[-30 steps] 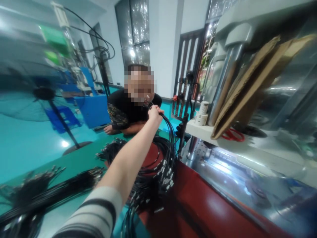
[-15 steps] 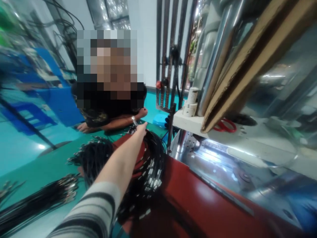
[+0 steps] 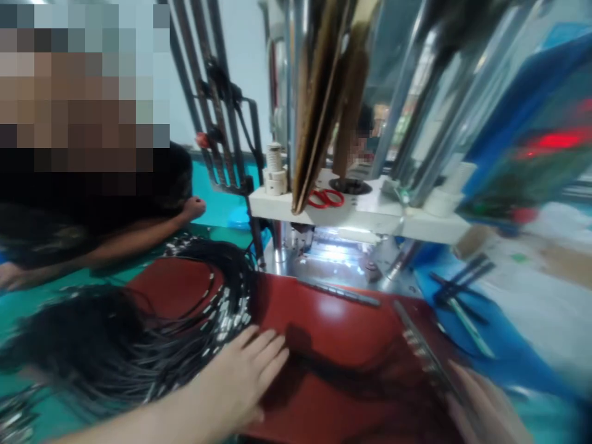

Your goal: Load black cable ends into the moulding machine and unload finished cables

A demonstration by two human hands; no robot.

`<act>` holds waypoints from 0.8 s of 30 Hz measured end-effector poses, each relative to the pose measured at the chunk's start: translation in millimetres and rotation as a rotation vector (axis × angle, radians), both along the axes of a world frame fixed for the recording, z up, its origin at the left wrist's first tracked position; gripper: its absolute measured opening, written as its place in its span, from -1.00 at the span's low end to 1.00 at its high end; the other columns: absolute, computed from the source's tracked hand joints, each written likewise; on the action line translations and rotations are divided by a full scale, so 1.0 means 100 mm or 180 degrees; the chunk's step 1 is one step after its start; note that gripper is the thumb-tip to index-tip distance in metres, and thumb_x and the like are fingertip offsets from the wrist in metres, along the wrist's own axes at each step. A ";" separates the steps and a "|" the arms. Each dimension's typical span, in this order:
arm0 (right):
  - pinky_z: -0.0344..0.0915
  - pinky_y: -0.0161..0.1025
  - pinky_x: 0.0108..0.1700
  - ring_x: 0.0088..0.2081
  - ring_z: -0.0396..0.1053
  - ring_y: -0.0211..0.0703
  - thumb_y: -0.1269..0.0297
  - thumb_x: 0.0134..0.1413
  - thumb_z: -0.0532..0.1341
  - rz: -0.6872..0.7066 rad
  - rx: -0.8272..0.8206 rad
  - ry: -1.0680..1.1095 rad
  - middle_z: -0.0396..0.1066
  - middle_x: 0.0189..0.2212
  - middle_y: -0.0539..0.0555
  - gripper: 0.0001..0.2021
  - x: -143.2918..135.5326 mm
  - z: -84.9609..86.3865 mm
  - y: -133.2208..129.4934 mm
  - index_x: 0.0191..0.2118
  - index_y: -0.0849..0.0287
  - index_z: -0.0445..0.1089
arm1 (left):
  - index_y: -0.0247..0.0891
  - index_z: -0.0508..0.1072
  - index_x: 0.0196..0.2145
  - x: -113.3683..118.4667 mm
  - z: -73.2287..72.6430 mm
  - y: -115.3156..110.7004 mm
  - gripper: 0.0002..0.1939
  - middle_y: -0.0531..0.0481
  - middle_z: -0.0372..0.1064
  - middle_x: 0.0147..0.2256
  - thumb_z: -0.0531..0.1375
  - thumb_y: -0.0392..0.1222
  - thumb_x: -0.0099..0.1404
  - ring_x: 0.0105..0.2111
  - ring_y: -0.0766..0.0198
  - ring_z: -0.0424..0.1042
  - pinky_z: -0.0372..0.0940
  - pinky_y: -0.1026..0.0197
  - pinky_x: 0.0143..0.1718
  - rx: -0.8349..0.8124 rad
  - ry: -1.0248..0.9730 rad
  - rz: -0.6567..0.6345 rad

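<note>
My left hand [image 3: 245, 373] is over the red work surface [image 3: 324, 327], palm down with its fingers extended, just right of a big coil of black cables [image 3: 171, 345] with pale tags. Nothing shows in its fingers. At the lower right, my right hand [image 3: 485, 401] is blurred and closed around a long metal bar [image 3: 430, 361] that slants up to the left. A second metal strip [image 3: 340, 291] lies at the back edge of the red surface, in front of the lit machine bed.
Behind stands a machine with a pale plate [image 3: 361, 213], metal columns, cardboard and red-handled scissors [image 3: 326, 198]. A person [image 3: 152, 237] leans on the green table at the left. Dark tools [image 3: 467, 287] lie on blue material at the right.
The view has turned to the right. My left arm, stretched toward the far side of the cables before, has drawn back nearer. My right hand and the metal bar have come into view.
</note>
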State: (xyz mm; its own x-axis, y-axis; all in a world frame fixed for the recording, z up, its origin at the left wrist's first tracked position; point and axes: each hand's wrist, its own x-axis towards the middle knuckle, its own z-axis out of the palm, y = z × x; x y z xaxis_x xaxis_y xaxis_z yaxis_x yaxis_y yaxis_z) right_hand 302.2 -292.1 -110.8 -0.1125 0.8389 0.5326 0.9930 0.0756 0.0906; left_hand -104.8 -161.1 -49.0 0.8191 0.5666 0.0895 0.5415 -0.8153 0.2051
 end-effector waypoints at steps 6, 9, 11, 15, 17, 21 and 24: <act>0.29 -0.20 -0.14 -0.11 0.33 -0.06 0.36 -0.01 0.00 -0.0404 -0.1045 0.0283 0.31 -0.12 0.26 -0.62 0.17 -0.12 -0.32 -0.03 0.33 0.23 | -0.26 0.06 0.14 0.50 -0.38 -0.15 -0.48 -0.23 0.24 -0.04 0.02 -0.12 0.24 -0.05 0.05 0.23 0.10 -0.01 -0.06 0.0854 0.0761 -0.0174; 0.24 -0.19 -0.16 -0.18 0.34 -0.06 0.42 -0.12 -0.01 -0.0875 -0.1708 0.0834 0.32 -0.18 0.22 -0.64 0.02 0.05 -0.14 -0.12 0.28 0.27 | -0.30 0.24 -0.06 0.68 -0.35 -0.07 -0.70 -0.15 0.31 -0.26 -0.07 -0.33 0.26 -0.29 0.15 0.32 0.21 0.12 -0.31 0.0826 0.0859 -0.0407; 0.21 -0.21 -0.22 -0.24 0.35 -0.06 0.40 -0.12 0.00 -0.0979 -0.1956 0.1130 0.35 -0.24 0.19 -0.71 0.00 0.19 -0.04 -0.20 0.25 0.28 | -0.30 0.26 -0.21 0.75 -0.29 -0.07 -0.79 -0.10 0.29 -0.34 -0.09 -0.37 0.25 -0.38 0.18 0.31 0.22 0.16 -0.39 0.0769 0.0853 -0.0530; 0.17 -0.26 -0.34 -0.32 0.36 -0.05 0.38 -0.07 -0.02 -0.1266 -0.1928 0.1457 0.39 -0.37 0.15 -0.80 0.12 0.43 0.07 -0.28 0.22 0.25 | -0.29 0.21 -0.25 0.81 -0.16 -0.17 -0.84 -0.07 0.26 -0.36 -0.10 -0.37 0.25 -0.41 0.21 0.30 0.23 0.16 -0.40 0.0734 0.0730 -0.0604; 0.15 -0.27 -0.38 -0.35 0.36 -0.06 0.38 -0.10 -0.01 -0.1330 -0.1739 0.1472 0.40 -0.41 0.11 -0.82 0.18 0.54 0.13 -0.31 0.18 0.25 | -0.29 0.20 -0.24 0.80 -0.09 -0.20 -0.83 -0.07 0.26 -0.35 -0.09 -0.40 0.23 -0.40 0.21 0.29 0.24 0.16 -0.39 0.0756 0.0711 -0.0562; 0.18 -0.30 -0.37 -0.35 0.36 -0.11 0.38 -0.14 0.00 -0.0620 -0.1291 0.1680 0.41 -0.43 0.02 -0.80 0.23 0.76 0.49 -0.33 0.14 0.29 | -0.29 0.19 -0.19 0.74 0.04 -0.15 -0.78 -0.07 0.26 -0.34 -0.11 -0.41 0.23 -0.40 0.19 0.30 0.27 0.12 -0.39 0.0823 0.0624 -0.0369; 0.21 -0.32 -0.36 -0.36 0.36 -0.15 0.39 -0.11 0.01 -0.0121 -0.1156 0.1687 0.42 -0.43 0.00 -0.82 0.17 0.90 1.02 -0.37 0.15 0.32 | -0.29 0.19 -0.16 0.67 0.13 -0.04 -0.76 -0.07 0.26 -0.34 -0.16 -0.37 0.27 -0.39 0.18 0.31 0.29 0.11 -0.40 0.0885 0.0550 -0.0179</act>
